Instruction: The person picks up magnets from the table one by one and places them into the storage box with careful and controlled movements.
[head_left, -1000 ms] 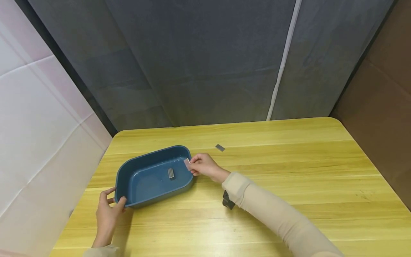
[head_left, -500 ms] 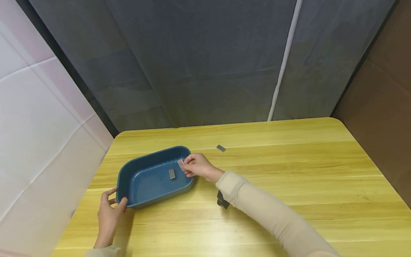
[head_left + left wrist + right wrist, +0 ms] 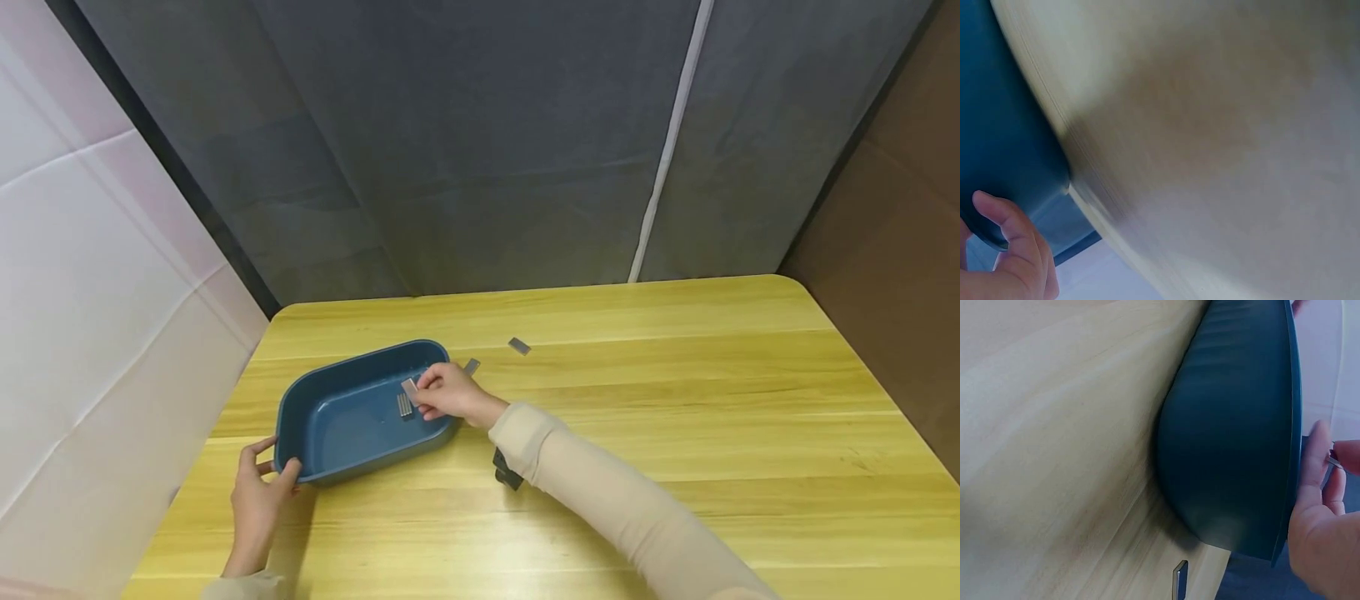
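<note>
A blue plastic basin [image 3: 341, 437] stands on the table's left side. My left hand [image 3: 257, 504] grips its near left corner, thumb on the rim and fingers against the outside; the left wrist view shows the thumb and fingers [image 3: 1019, 240] around the rim. Over the basin's right end, my right hand [image 3: 453, 393] pinches a small flat silvery rectangular piece [image 3: 409, 390] between thumb and fingers. In the right wrist view that piece [image 3: 1334, 460] shows edge-on. Just below it, several similar silvery pieces [image 3: 405, 406] lie side by side on the basin floor.
On the table [image 3: 675, 467] right of the basin lie two more flat silvery pieces, one [image 3: 519, 345] farther back and one [image 3: 472, 366] partly hidden behind the right hand. A black device [image 3: 507, 471] hangs under the right wrist. A dark grey partition [image 3: 480, 167] borders the far edge.
My right hand has carried the pinched piece left, from the basin's right rim to above the grouped pieces. A loose piece on the table has come into view behind it. The left hand keeps its grip.
</note>
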`<state>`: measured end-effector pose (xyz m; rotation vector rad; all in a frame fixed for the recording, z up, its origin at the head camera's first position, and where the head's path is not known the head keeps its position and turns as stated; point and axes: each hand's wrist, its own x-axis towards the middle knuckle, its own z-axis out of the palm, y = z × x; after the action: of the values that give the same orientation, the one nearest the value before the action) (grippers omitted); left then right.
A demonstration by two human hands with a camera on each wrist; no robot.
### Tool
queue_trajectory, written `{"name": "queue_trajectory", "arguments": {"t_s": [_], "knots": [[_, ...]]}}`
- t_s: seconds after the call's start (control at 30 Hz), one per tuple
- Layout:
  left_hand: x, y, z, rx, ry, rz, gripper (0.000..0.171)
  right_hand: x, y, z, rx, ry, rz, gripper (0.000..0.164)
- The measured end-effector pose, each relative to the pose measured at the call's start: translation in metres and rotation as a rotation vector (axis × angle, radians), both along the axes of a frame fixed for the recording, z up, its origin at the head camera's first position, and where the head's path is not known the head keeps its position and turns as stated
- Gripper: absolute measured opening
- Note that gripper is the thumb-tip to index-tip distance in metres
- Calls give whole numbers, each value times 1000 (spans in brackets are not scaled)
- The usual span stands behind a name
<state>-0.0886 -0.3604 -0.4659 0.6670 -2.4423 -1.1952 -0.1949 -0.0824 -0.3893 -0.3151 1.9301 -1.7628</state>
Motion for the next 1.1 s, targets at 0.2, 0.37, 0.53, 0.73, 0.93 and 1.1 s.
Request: {"name": "queue_trajectory", "arguments": {"t_s": [0.2, 0.37, 0.53, 0.73, 0.93, 1.1], "knots": [[-1, -1, -1, 7, -5, 9, 48, 0, 1, -1, 80, 54, 33, 12], [0, -1, 2, -1, -6, 5, 48, -2, -1, -3, 88, 68, 49, 11], [3, 3, 6, -1, -7, -5, 49, -1, -2, -3, 121, 79, 62, 10], [5, 7, 12, 4, 14, -29, 48, -1, -2, 1, 166, 96, 95, 10], [4, 5, 9, -3, 29, -35, 48, -2, -5, 5, 191, 71, 90, 8], [3, 3, 5, -4, -1, -2, 49, -4, -8, 4, 202, 58, 82, 8]]}}
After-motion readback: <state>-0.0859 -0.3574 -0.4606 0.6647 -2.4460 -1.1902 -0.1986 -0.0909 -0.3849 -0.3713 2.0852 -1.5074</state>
